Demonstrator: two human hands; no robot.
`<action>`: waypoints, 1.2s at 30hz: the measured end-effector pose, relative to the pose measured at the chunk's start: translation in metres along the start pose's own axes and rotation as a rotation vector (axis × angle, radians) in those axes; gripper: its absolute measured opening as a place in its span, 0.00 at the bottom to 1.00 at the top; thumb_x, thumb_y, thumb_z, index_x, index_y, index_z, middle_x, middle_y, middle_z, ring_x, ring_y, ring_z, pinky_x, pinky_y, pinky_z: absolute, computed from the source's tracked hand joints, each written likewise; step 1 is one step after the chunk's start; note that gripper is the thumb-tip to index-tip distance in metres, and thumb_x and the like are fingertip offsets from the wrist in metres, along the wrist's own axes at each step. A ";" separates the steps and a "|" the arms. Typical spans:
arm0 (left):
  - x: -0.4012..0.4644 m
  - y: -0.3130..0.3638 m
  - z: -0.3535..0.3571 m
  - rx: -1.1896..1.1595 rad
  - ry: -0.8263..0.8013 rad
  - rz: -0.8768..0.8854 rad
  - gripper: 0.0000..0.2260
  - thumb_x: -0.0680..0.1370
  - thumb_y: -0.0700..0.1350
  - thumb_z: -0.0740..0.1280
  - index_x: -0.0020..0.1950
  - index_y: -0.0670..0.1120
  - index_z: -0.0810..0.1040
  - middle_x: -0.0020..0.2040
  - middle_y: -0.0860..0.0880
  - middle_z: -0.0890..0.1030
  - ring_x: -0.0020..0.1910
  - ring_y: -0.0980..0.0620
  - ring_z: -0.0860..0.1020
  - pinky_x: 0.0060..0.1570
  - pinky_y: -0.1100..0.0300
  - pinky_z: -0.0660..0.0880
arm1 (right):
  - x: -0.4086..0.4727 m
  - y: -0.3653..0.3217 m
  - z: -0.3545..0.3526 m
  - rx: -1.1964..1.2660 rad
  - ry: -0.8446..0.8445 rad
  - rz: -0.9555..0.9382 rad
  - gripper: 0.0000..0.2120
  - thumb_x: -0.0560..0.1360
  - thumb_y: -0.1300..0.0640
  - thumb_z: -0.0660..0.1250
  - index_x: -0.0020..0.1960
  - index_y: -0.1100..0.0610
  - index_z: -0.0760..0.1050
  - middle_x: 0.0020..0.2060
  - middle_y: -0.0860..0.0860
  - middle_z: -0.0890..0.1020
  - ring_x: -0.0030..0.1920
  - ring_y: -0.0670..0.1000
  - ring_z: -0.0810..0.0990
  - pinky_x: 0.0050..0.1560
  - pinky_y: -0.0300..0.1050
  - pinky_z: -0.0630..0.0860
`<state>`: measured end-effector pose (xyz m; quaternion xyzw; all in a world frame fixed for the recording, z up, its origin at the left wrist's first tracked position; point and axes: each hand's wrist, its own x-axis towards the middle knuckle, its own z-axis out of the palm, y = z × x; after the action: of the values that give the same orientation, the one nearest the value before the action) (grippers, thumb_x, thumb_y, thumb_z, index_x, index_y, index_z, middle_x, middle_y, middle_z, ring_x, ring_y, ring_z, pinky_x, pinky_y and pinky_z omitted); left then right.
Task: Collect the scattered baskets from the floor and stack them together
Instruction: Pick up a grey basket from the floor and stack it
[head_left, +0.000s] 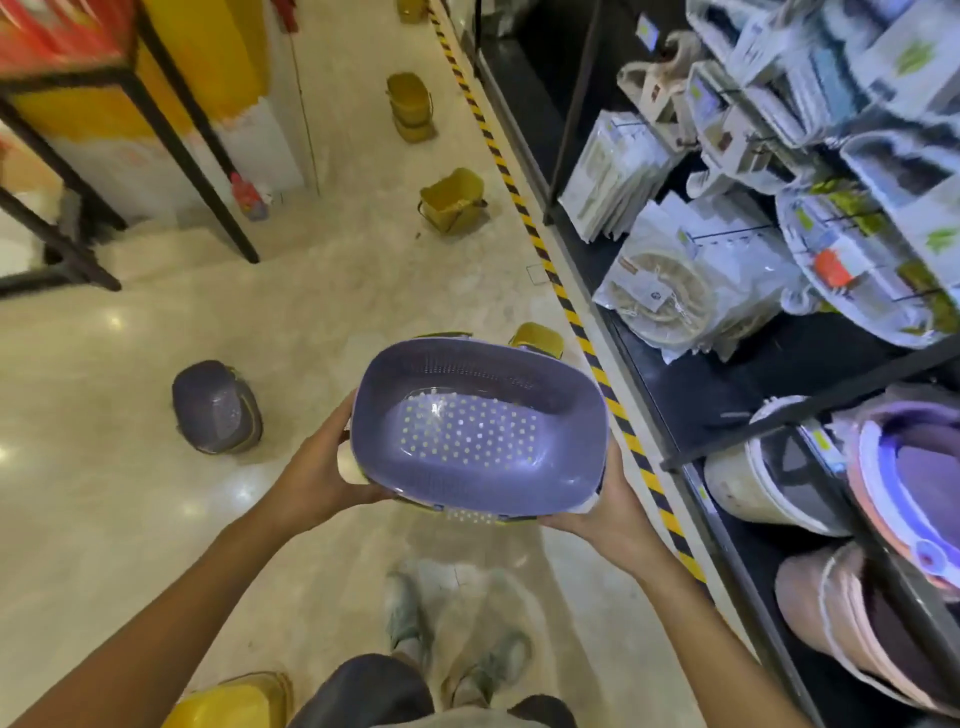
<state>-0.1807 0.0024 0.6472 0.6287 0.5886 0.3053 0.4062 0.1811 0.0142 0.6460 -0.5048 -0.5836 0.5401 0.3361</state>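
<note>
I hold a purple perforated basket (478, 415) in front of me, nested on top of others whose yellow rim shows beneath it. My left hand (327, 467) grips its left side and my right hand (605, 499) grips its lower right edge. Another purple basket (215, 408) lies overturned on the floor to the left. Yellow baskets lie scattered ahead: one (537, 340) just beyond the held stack, one (452, 200) tipped farther on, a small stack (410, 106) beyond that, and one (410, 9) at the far end. A yellow basket (234, 701) sits at the bottom left.
A black shelf unit (727, 395) with packaged goods and buckets runs along the right, edged by yellow-black floor tape (576, 322). A black metal frame (192, 156) stands at the left with a red bottle (249, 197) beside it. My feet (457, 639) stand on the glossy floor.
</note>
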 end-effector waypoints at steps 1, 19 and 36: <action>-0.004 -0.002 -0.016 -0.017 0.029 -0.004 0.57 0.61 0.64 0.83 0.82 0.62 0.54 0.75 0.65 0.69 0.69 0.65 0.73 0.62 0.67 0.75 | 0.005 -0.009 0.007 -0.031 -0.012 -0.016 0.59 0.65 0.67 0.83 0.81 0.42 0.50 0.77 0.41 0.65 0.75 0.44 0.68 0.66 0.37 0.75; 0.022 -0.074 -0.214 -0.208 0.271 -0.056 0.59 0.61 0.54 0.86 0.81 0.66 0.50 0.77 0.66 0.64 0.75 0.63 0.67 0.70 0.51 0.72 | 0.182 -0.116 0.165 -0.152 -0.221 -0.069 0.64 0.61 0.53 0.87 0.78 0.29 0.45 0.76 0.27 0.57 0.74 0.31 0.62 0.63 0.27 0.71; 0.353 -0.064 -0.329 -0.085 0.246 0.014 0.59 0.62 0.55 0.86 0.82 0.62 0.50 0.78 0.64 0.64 0.73 0.65 0.69 0.63 0.71 0.72 | 0.519 -0.159 0.109 -0.105 -0.212 -0.094 0.65 0.62 0.51 0.87 0.79 0.31 0.41 0.75 0.25 0.57 0.73 0.29 0.63 0.60 0.22 0.69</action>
<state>-0.4532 0.3993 0.7168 0.5727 0.6161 0.4079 0.3551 -0.0940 0.4919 0.6995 -0.4339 -0.6664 0.5425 0.2707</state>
